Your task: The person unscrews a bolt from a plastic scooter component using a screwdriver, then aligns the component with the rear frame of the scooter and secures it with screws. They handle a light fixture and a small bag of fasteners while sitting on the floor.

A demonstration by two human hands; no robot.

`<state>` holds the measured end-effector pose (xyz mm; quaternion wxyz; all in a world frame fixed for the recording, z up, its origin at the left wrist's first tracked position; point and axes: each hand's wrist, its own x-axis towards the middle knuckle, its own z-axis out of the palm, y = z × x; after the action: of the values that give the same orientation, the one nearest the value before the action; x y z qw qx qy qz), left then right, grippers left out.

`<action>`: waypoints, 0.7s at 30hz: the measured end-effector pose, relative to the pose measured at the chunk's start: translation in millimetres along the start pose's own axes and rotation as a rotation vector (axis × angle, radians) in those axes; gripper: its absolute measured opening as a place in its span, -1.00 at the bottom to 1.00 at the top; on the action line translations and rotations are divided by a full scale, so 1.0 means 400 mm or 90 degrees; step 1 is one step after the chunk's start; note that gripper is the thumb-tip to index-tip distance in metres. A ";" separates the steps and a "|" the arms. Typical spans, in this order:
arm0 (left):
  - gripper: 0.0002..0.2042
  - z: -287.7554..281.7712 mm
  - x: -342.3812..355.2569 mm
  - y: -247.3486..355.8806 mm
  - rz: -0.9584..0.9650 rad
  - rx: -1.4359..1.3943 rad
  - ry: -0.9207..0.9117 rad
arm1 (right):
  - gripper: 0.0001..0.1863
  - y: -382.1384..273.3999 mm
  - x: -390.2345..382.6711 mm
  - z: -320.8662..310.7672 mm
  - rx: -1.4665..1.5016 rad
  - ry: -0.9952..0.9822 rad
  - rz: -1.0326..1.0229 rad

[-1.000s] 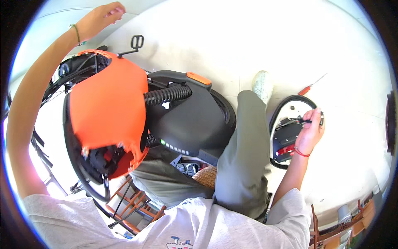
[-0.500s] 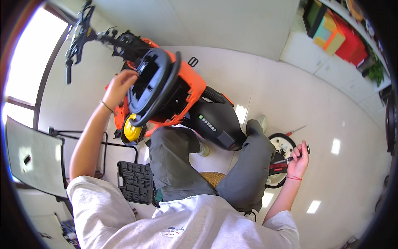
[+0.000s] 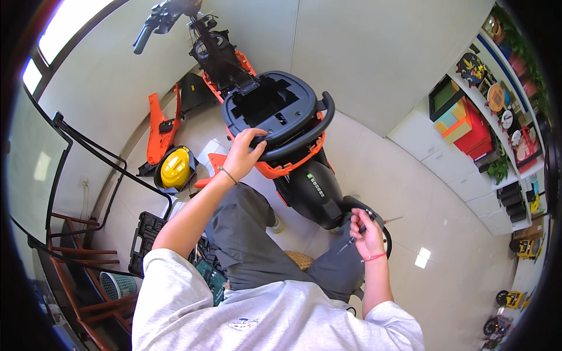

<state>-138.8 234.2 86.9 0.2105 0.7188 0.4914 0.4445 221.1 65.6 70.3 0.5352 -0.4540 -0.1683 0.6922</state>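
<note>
A seated person's left hand (image 3: 244, 153) grips the grab rail (image 3: 304, 136) of an orange scooter (image 3: 275, 126) before their knees, steadying it, while the right hand (image 3: 367, 233) holds a screwdriver (image 3: 355, 236) closed-fisted near the rear wheel (image 3: 386, 240).

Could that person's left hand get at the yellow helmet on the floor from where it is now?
Probably yes. The left hand rests on the scooter's black rear rack, and the yellow helmet lies on the floor to its left, with nothing visible between them.

- screwdriver (image 3: 353, 238) tip too thin to make out
- scooter (image 3: 275, 111) rear wheel mostly hidden behind right hand (image 3: 366, 233) and knee
- shelf items (image 3: 492, 93) blurred at rim
</note>
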 end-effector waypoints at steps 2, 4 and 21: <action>-0.75 -0.043 0.000 -0.020 0.022 0.013 0.037 | -0.75 -0.014 0.026 0.068 0.000 -0.042 0.018; -0.74 -0.133 0.013 -0.132 0.033 0.043 0.065 | -0.78 -0.023 0.065 0.159 -0.061 -0.044 0.017; -0.33 -0.938 0.531 -0.559 -0.099 0.666 0.348 | -0.62 0.052 0.400 0.551 -0.297 0.195 -0.348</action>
<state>-546.3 469.4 207.0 -0.2737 0.5484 0.7328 0.2953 28.2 256.8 100.6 0.6015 -0.5999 -0.3539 0.3912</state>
